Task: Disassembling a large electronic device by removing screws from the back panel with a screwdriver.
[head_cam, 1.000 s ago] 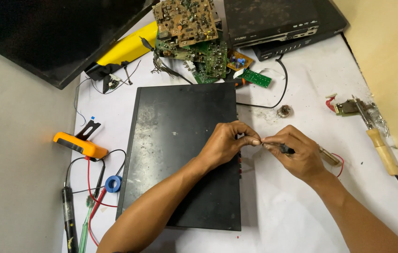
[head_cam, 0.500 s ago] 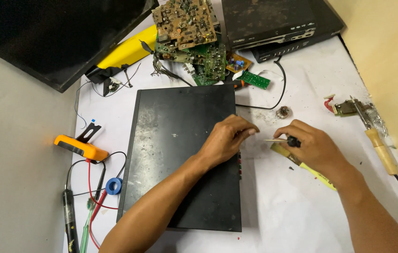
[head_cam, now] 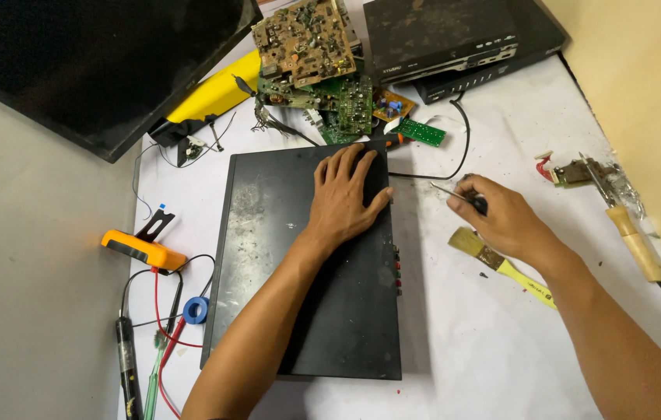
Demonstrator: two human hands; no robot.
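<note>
Your left hand (head_cam: 346, 198) lies flat and open on the black box (head_cam: 311, 264) in the middle of the table (head_cam: 486, 350). Your right hand (head_cam: 505, 222) is closed around a screwdriver (head_cam: 459, 196) just beside it. The box looks hard, flat and smooth, so hold it by its edges.

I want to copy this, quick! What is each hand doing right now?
Left hand: open, palm flat on the black metal case.
Right hand: closed around a small screwdriver, tip pointing toward the case.
</note>
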